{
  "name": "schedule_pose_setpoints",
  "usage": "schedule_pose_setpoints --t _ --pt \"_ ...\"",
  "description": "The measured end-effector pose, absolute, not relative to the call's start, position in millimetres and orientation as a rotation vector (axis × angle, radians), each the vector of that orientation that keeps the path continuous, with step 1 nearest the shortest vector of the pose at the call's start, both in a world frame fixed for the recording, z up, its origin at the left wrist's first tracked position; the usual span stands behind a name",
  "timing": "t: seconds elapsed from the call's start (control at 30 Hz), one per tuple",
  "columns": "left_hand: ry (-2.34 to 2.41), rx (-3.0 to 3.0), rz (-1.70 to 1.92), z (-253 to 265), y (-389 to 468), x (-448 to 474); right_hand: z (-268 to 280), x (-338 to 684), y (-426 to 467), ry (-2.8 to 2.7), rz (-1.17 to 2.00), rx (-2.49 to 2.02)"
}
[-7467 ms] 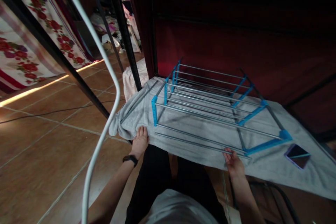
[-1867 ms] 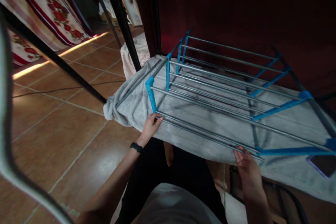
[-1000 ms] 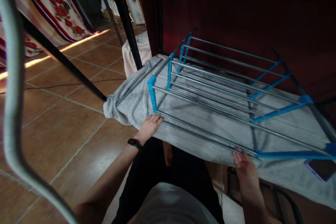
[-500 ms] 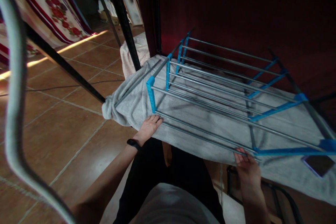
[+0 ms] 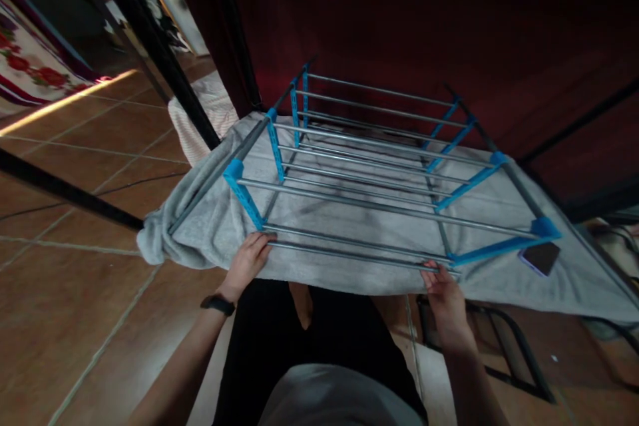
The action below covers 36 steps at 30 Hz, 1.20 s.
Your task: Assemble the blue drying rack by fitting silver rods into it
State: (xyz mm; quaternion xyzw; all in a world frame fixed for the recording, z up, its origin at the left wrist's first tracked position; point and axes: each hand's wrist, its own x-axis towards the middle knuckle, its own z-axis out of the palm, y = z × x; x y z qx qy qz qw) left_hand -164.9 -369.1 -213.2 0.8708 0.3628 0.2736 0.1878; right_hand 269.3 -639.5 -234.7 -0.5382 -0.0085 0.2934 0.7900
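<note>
A brown tiled floor [image 5: 94, 299] is spreading on the left, and a dark red panel [image 5: 399, 33] is standing behind a long surface that a grey cloth [image 5: 499, 287] is covering. Near the front edge of this cloth, a thin metal rod [image 5: 349, 255] is lying lengthwise between the two hands, which are staying well apart from each other. The left hand [image 5: 248, 259] is resting its fingertips on the rod's left end; I cannot tell if the fingers are closing around it. The right hand [image 5: 443, 289] is gripping the rod close to its right end, and a short piece is sticking out beyond the fingers.

Just behind the rod, a drying rack [image 5: 379, 207] with blue brackets is occupying the middle of the cloth. Its lowest front bar is running almost parallel to the rod, and its front brackets are sitting just beyond each hand. To the right, a phone [image 5: 542, 258] is lying near the rack's front right corner. A black pole [image 5: 154, 46] is rising at the far left, before a striped cloth [image 5: 200, 113].
</note>
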Motion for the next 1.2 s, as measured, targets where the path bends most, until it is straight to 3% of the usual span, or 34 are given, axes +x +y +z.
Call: schedule_pose_setpoints --t 0.43,1.2 --pt "1.209 1.537 0.751 -191.2 -359.1 -167.5 -233.0 270.0 -632.5 0.186 0.662 -1.177" --pt "1.202 1.147 0.787 -193.3 -341.4 -161.0 -230.5 262.4 -626.7 0.129 0.653 -1.141"
